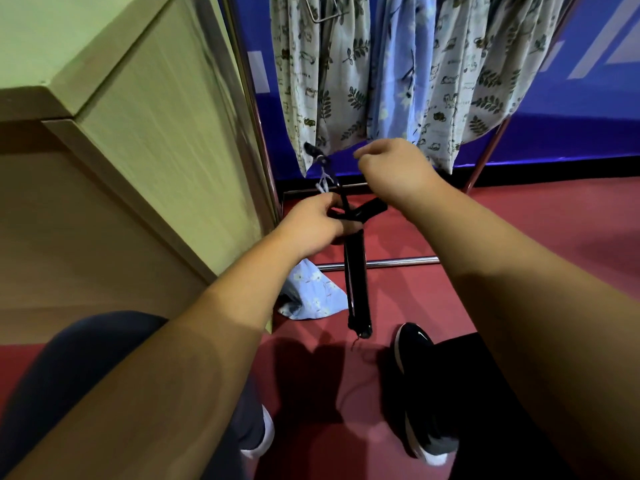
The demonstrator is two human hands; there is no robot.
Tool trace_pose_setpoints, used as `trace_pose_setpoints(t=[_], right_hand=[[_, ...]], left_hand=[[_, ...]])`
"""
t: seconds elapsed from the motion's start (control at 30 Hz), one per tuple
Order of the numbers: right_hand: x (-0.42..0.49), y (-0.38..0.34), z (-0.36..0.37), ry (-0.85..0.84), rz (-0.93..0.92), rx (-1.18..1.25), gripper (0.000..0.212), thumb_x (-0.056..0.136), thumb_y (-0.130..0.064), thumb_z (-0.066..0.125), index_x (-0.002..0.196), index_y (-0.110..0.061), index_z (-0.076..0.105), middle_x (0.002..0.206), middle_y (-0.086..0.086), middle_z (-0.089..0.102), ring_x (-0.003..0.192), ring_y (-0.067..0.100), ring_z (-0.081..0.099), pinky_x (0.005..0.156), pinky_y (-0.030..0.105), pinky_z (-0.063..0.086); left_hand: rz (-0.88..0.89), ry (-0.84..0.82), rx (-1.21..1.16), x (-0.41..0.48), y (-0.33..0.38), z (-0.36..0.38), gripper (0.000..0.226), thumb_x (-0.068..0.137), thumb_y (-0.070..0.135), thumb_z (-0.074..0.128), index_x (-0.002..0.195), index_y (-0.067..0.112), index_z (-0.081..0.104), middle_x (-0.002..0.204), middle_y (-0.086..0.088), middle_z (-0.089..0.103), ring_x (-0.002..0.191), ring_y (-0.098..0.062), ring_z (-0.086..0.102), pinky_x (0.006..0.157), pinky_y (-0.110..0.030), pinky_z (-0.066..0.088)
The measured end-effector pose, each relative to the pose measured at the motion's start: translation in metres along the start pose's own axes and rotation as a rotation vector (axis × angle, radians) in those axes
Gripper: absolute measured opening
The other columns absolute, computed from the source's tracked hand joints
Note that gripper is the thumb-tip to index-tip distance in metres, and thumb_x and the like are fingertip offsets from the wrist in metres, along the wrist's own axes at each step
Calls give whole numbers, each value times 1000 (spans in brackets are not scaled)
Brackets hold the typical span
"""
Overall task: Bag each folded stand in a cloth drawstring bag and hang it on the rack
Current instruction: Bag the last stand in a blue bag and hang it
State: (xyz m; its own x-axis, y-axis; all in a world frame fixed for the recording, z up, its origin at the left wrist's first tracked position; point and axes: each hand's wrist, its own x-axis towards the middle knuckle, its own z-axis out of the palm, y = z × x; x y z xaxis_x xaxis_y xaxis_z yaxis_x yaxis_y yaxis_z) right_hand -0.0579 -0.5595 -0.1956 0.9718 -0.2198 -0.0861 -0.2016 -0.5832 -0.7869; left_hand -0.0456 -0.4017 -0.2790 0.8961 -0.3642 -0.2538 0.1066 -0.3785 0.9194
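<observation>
the left hand [311, 225] grips the black folded stand [356, 271] near its upper joint, fingers curled round it. the stand hangs upright in the air above the red floor [519, 237], just in front of the lower rail of the metal clothes rack [381, 262]. the pale blue floral cloth drawstring bag [311, 296] droops below the same hand, beside the stand and not around it, so the bagging looks not yet done. a white cord [323, 183] shows just above the left hand.

the right hand [394, 168] is raised near the hems of the leaf-print cloth bags [329, 81] hung on the rack. its fingers are curled with thumb and forefinger close together, but whether they pinch a cord i cannot tell.

the likeliest trouble is the cord: it sits tangled close to the stand's top, and a pull from the wrong side could cinch the mouth of the bag before the stand goes in. one leg of the stand juts out sideways near the left hand and may snag the cloth. the single-handed grip is high, so the long lower end could swing into the rail or slip to the floor near the black shoe [415, 344].
</observation>
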Motion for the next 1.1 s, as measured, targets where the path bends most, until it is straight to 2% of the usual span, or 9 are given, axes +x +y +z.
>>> trace_pose_setpoints(t=[0.1, 0.17, 0.33, 0.37, 0.5, 0.63, 0.73, 0.97, 1.1], right_hand=[[5, 12, 3, -47, 87, -66, 29, 91, -4, 45, 102, -5, 72, 91, 14, 65, 86, 35, 55, 59, 33, 41], [3, 15, 6, -137, 119, -149, 17, 92, -2, 45, 93, -4, 62, 87, 14, 56, 84, 31, 47, 52, 27, 32], [-16, 22, 20, -441, 163, -75, 18, 93, -4, 62, 77, -14, 61, 54, -8, 59, 60, 13, 55, 48, 20, 38], [-18, 27, 26, -471, 141, -117, 6, 89, -10, 69, 86, -13, 66, 64, -7, 66, 68, 14, 62, 56, 22, 44], [-7, 44, 47, -393, 59, -180, 48, 81, -15, 79, 126, -14, 62, 99, 9, 76, 80, 29, 76, 77, 43, 63], [-1, 56, 53, -436, -22, -409, 16, 93, -12, 65, 108, -10, 62, 102, 11, 70, 90, 33, 67, 75, 36, 51], [4, 73, 63, -443, -4, -535, 11, 97, -11, 59, 107, -11, 62, 113, 17, 71, 106, 37, 66, 82, 34, 48], [35, 134, 113, -527, 173, -645, 34, 100, -14, 55, 130, -5, 66, 132, 20, 69, 123, 38, 65, 93, 35, 50], [60, 161, 141, -558, 251, -674, 41, 101, -31, 63, 134, -6, 68, 134, 18, 69, 126, 34, 65, 97, 33, 50]], left_hand=[[-64, 51, -41, 3, 3, -6, 59, 68, 31, 94, 115, 8, 68, 99, -15, 79, 82, -23, 78, 72, -34, 63], [-92, 57, -78, 4, 4, -7, 46, 87, 21, 87, 119, -4, 65, 96, -15, 76, 68, -13, 73, 55, -24, 55], [-183, 57, -430, 2, 5, -7, 16, 100, 10, 71, 87, 6, 63, 79, -10, 72, 64, -17, 71, 62, -31, 65], [-195, 55, -469, 3, 5, -8, 15, 101, 11, 71, 88, 8, 63, 81, -10, 72, 62, -17, 71, 60, -28, 63], [-266, 54, -557, 3, 6, -10, 16, 105, 23, 65, 102, 9, 70, 91, -8, 77, 72, -15, 74, 68, -25, 63], [-404, 155, -399, 11, -12, -10, 45, 106, 50, 58, 124, 8, 63, 104, -6, 73, 71, -22, 75, 64, -34, 62], [-549, 159, -173, 23, -38, -16, 65, 107, 64, 38, 128, 7, 61, 125, -7, 70, 97, -31, 75, 64, -34, 57], [-849, -50, 105, 57, -129, -7, 27, 106, 31, 41, 124, 16, 56, 85, -5, 67, 66, -20, 66, 63, -32, 55], [-872, -109, 284, 79, -183, 3, 31, 109, 33, 46, 111, 6, 62, 105, -13, 65, 85, -27, 65, 89, -39, 58]])
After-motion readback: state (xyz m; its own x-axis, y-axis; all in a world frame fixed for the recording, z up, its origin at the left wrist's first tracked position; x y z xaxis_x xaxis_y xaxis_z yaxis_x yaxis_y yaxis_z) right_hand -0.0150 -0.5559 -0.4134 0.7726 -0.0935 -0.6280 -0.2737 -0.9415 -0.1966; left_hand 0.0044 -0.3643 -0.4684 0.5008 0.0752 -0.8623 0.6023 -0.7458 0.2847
